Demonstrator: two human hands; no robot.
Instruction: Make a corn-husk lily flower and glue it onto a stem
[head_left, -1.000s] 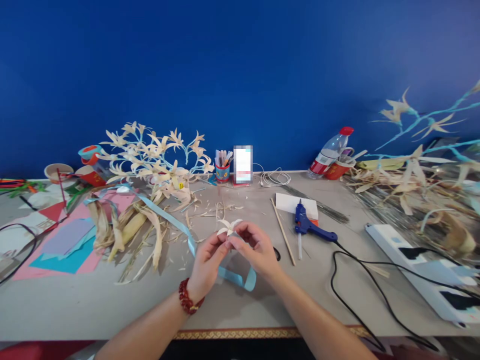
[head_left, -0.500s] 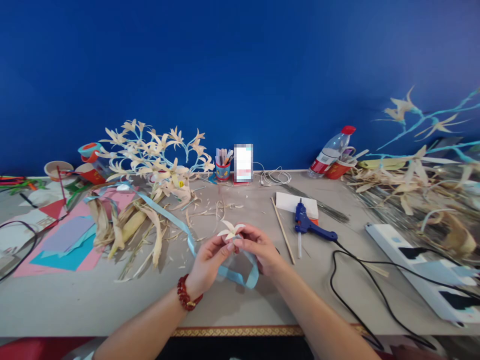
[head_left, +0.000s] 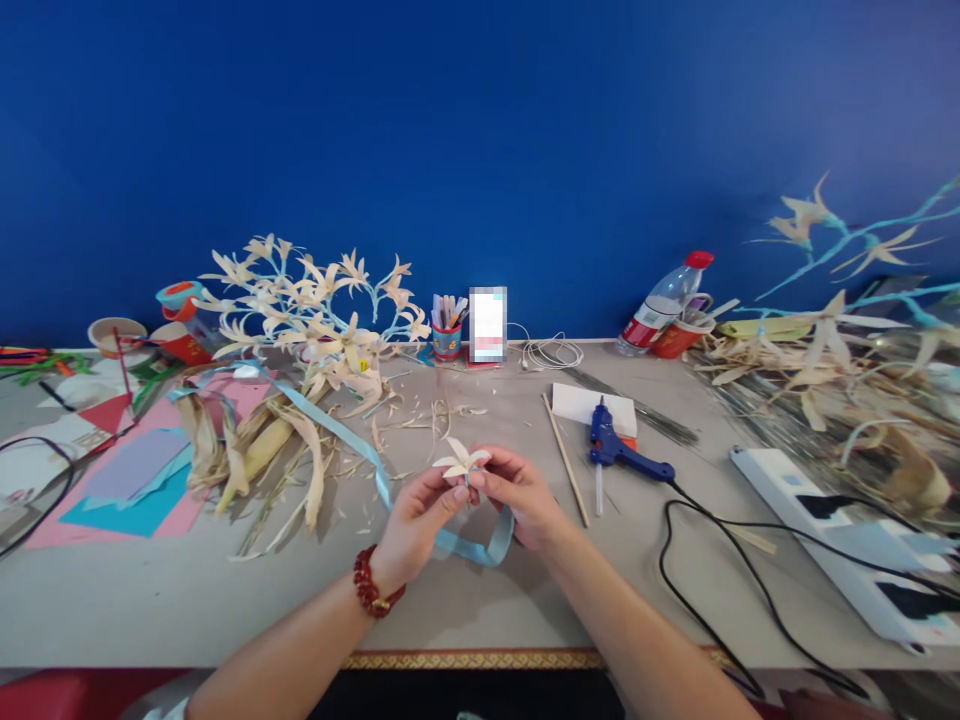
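Note:
Between my two hands is a small cream flower [head_left: 460,460] with pointed petals, apparently of dried husk. My left hand [head_left: 420,515] pinches it low at its base, a red bead bracelet [head_left: 373,583] on that wrist. My right hand [head_left: 519,498] is closed at the same spot, fingertips on the light blue ribbon [head_left: 472,550] at the flower's base. From there the ribbon loops below the hands and trails off to the back left. The flower's stem is mostly hidden by my fingers.
Right of my hands lie a wooden stick [head_left: 566,460], a blue glue gun [head_left: 619,448] and a white power strip [head_left: 840,545] with black cables. Dried husks [head_left: 262,450] and a branch of finished flowers [head_left: 322,300] stand left. A bottle [head_left: 660,305] leans behind.
The flower has turned slightly between my fingers. The ribbon loop under my hands has drawn up a little and narrowed. Both hands keep almost the same place.

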